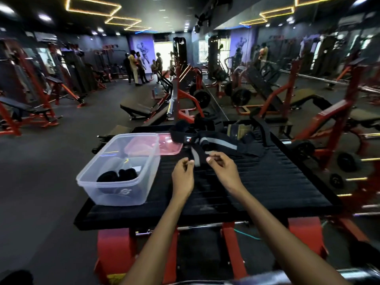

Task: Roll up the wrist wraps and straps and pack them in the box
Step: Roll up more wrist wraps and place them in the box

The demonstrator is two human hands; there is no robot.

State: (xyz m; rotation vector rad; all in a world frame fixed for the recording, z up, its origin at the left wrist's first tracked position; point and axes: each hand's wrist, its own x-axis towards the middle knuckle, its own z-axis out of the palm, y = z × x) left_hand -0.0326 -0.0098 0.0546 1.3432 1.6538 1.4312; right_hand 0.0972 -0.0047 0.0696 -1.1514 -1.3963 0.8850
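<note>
On black ribbed platform [257,182], left hand [183,175] and right hand [224,167] pinch black grey-striped wrist wrap [196,159]; rolling seems next, then clear plastic box [115,171]

Dim hall lit by yellow ceiling light frames [93,6] and a glaring bright doorway [163,56], with wide-angle bending and soft blur toward every edge.

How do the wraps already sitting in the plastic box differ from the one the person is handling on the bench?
The wraps in the clear box are wound into tight rolls; the grey-striped wrap lies unrolled across the padded bench. The rolled ones look plain black, while the loose one shows a grey stripe. The rolled ones lie untouched; the left hand and right hand pinch the loose one's end. Both are dark fabric.
</note>
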